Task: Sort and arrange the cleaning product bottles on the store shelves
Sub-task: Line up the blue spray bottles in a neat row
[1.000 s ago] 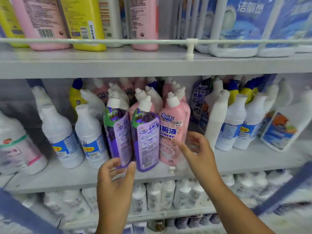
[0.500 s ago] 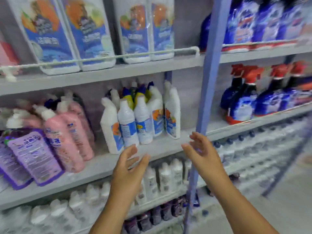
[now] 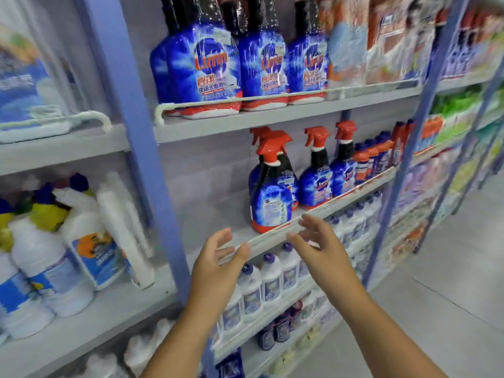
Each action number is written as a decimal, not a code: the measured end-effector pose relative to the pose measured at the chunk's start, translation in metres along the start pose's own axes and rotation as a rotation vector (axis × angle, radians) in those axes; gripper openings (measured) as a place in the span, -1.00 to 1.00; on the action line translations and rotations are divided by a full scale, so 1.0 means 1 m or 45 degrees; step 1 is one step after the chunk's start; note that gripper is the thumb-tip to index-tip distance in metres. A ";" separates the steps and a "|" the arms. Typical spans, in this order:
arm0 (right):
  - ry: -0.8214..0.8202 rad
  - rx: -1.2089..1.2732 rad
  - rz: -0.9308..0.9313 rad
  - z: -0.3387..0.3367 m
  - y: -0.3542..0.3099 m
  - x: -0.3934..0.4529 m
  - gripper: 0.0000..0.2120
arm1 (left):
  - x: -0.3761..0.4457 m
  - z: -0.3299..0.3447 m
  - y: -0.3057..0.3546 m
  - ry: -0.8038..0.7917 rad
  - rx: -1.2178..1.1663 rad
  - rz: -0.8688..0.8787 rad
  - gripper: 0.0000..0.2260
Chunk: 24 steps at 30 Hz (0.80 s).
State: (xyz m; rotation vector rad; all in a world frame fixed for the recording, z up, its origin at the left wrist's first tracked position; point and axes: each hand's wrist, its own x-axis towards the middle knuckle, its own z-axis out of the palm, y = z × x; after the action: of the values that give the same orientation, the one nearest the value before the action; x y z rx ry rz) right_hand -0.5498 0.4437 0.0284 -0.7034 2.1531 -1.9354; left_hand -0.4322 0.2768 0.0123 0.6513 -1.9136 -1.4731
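Blue spray bottles with red triggers (image 3: 271, 192) stand in a row on the middle shelf (image 3: 313, 214) of the right bay. My left hand (image 3: 218, 264) and my right hand (image 3: 317, 245) hover side by side just in front of that shelf's edge, below the nearest spray bottle, fingers spread and holding nothing. Large blue refill packs (image 3: 212, 69) fill the shelf above. White bottles with blue labels (image 3: 50, 264) crowd the left bay's shelf, some leaning.
A blue upright post (image 3: 147, 159) divides the two bays. Small white bottles with purple caps (image 3: 268, 279) line the shelf under my hands. A second post (image 3: 401, 165) stands further right, with more stocked shelves and grey floor (image 3: 450, 296) beyond.
My view has swung right, from the pink and purple bottles past the white ones to the spray bottle bay. Both hands stayed raised and empty, moving right with it.
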 end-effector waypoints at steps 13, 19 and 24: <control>-0.041 -0.235 -0.098 -0.021 0.018 0.230 -0.52 | 0.209 0.120 -0.017 -0.020 0.196 0.034 -0.39; -0.195 -0.285 -0.214 -0.016 0.025 0.310 -0.56 | 0.211 0.107 -0.022 0.069 0.315 0.019 -0.65; -0.397 -0.210 -0.275 -0.001 0.040 0.347 -0.60 | 0.189 0.068 -0.015 0.394 0.378 -0.116 -0.60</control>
State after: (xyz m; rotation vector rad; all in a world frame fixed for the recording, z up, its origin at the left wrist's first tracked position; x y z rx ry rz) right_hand -0.8635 0.2927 0.0545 -1.2236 2.1261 -1.6155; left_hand -0.6105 0.1833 0.0198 1.0492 -1.8886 -1.0712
